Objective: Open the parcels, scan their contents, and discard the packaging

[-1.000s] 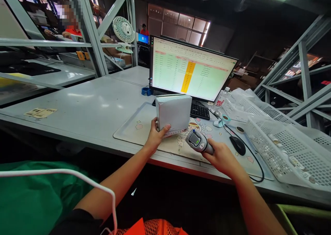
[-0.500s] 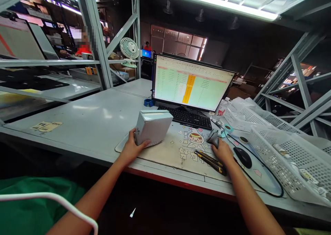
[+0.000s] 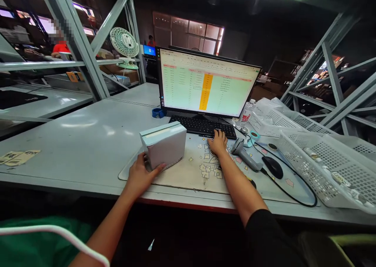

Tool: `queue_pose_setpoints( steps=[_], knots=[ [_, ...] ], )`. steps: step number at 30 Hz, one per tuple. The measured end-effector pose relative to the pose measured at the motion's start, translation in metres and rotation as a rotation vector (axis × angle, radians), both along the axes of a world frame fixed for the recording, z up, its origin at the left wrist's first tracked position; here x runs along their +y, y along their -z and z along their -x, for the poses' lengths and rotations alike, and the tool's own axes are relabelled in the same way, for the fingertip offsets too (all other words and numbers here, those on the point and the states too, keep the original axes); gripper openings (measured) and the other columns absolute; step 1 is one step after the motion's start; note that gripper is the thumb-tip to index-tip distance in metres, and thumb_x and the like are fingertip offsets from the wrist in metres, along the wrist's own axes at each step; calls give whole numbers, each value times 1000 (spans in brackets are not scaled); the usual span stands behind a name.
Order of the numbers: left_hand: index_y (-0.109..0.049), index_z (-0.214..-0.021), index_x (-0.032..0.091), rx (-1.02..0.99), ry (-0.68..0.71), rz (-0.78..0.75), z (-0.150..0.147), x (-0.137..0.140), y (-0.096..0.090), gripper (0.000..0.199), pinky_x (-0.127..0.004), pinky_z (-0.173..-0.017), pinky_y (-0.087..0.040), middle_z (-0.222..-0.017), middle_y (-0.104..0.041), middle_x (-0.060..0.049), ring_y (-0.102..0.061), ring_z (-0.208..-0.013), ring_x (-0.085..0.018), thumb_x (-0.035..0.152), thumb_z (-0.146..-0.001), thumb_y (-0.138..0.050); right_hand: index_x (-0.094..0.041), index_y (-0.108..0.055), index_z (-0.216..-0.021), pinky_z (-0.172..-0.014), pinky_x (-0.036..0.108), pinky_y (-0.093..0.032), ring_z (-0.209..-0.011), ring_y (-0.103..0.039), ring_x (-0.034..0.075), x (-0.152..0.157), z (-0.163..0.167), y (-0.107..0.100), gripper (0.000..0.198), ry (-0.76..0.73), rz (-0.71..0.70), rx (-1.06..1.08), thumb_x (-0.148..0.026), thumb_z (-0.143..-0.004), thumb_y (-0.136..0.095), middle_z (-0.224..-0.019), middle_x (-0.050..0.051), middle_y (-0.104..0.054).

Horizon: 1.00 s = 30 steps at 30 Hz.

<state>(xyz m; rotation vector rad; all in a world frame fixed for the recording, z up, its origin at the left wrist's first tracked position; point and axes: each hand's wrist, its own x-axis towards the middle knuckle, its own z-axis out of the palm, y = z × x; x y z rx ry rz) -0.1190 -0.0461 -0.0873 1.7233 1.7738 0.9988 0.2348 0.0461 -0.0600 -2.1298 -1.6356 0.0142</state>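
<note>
My left hand (image 3: 143, 174) is wrapped round the lower left edge of a pale box (image 3: 167, 147), which stands upright on the desk mat (image 3: 190, 177). Its light-blue top flap looks slightly raised. My right hand (image 3: 217, 142) reaches over the mat to the right part of the black keyboard (image 3: 194, 125), its fingers apart at the front keys. Just right of that hand a grey barcode scanner (image 3: 246, 157) lies on the mat with its cable leading off. Pens seen under the right forearm are mostly hidden.
Behind the keyboard stands a monitor (image 3: 182, 79) showing a spreadsheet. A black mouse (image 3: 272, 167) lies right of the scanner, by white perforated baskets (image 3: 317, 177). Blue tape (image 3: 158, 112) sits left of the keyboard. A fan (image 3: 124, 43) and metal posts stand back left; co-workers sit beyond.
My right hand has let go of the scanner and moved left and forward to the keyboard. The box is turned and tilted a little in my left hand. The view has shifted.
</note>
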Motion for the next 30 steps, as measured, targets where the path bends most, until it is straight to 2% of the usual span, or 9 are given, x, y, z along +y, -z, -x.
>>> queue_pose_setpoints(
  steps=[4,10,14,16,19,21,23,25,30],
  knots=[
    [-47,-138,18,-13,-6,9,0,-2,-1,94,-60,-108,-51,-137,-66,-24,-63,-127,-47,79,-71,-70,-16,-24,-172,-129,65,-16,-165,-8,41,4,-9,12,77,96,-72,-10,-48,-107,-49,-179,19,-15],
    [-50,-134,17,-7,-7,-8,0,-1,-2,91,-60,-107,-51,-132,-68,-24,-65,-124,-46,78,-70,-70,-20,-52,-160,-129,68,-7,-166,-1,42,7,-22,14,61,49,112,-25,-51,-108,-48,-181,12,-13],
    [-50,-139,18,-80,18,-16,3,-2,0,93,-60,-112,-49,-137,-67,-23,-64,-129,-45,76,-70,-73,-17,-53,-158,-129,68,-9,-166,-5,41,5,-14,7,60,36,14,24,-48,-108,-46,-179,16,-18],
    [-48,-144,20,-136,38,-33,4,-4,0,94,-60,-114,-47,-140,-66,-21,-62,-133,-44,74,-72,-74,-15,-50,-159,-129,64,-16,-165,-11,38,-5,-4,-5,66,-71,-184,110,-55,-107,-43,-177,19,-22],
    [-43,-153,24,-231,100,-59,7,-11,0,96,-59,-120,-44,-150,-61,-18,-57,-141,-41,67,-74,-77,-21,-36,-166,-121,53,-40,-155,-38,34,-37,18,-33,92,-507,-387,368,-81,-97,-45,-171,20,-34],
    [-43,-157,25,-265,186,-72,11,-15,2,97,-56,-122,-43,-155,-58,-16,-57,-143,-40,57,-74,-80,-27,-28,-168,-107,46,-53,-137,-57,32,-68,37,-52,110,-828,-282,537,-92,-83,-57,-165,18,-44],
    [-48,-157,27,-279,251,-73,17,-17,5,90,-53,-121,-46,-154,-61,-13,-59,-141,-39,50,-75,-79,-31,-39,-161,-99,42,-57,-120,-67,30,-99,53,-69,109,-977,-68,563,-88,-75,-74,-150,13,-60],
    [-56,-153,31,-280,272,-50,24,-19,11,83,-52,-118,-51,-153,-62,-11,-59,-141,-41,50,-76,-79,-33,-53,-147,-97,42,-57,-113,-69,30,-125,61,-78,95,-947,60,485,-77,-70,-87,-134,8,-68],
    [-66,-144,39,-250,290,-17,18,-14,28,76,-59,-119,-50,-153,-62,-7,-58,-141,-44,57,-72,-85,-33,-57,-138,-104,46,-56,-123,-67,34,-172,45,-86,89,-764,39,327,-62,-64,-98,-141,10,-64]
  ],
)
